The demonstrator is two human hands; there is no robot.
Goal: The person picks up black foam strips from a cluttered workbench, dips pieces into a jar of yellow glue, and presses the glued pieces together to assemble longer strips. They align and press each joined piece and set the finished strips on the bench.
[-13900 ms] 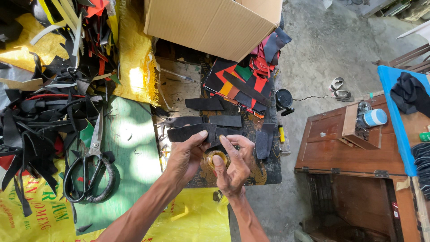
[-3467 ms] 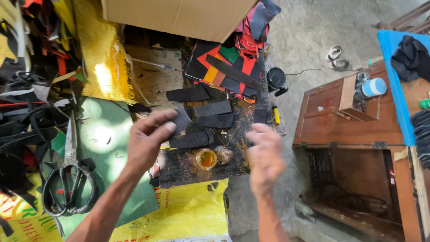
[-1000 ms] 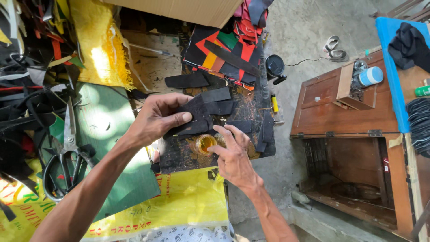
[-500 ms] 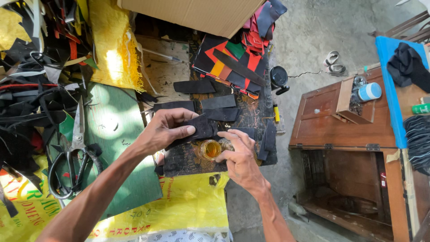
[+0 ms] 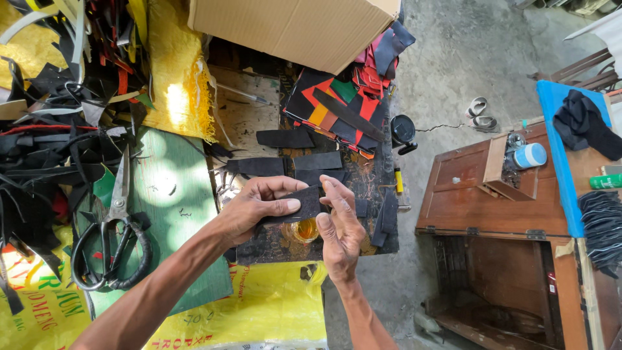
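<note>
Black leather piece [image 5: 304, 204] pinched in our left hand [image 5: 256, 210]; right hand [image 5: 340, 227] fingertips press it above the amber glue pot [image 5: 304, 230], scissors [image 5: 110, 240] lower left.

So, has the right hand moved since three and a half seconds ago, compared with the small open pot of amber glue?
Yes. The right hand moved left, from beside the small amber glue pot to over it, touching the black leather strip.
</note>
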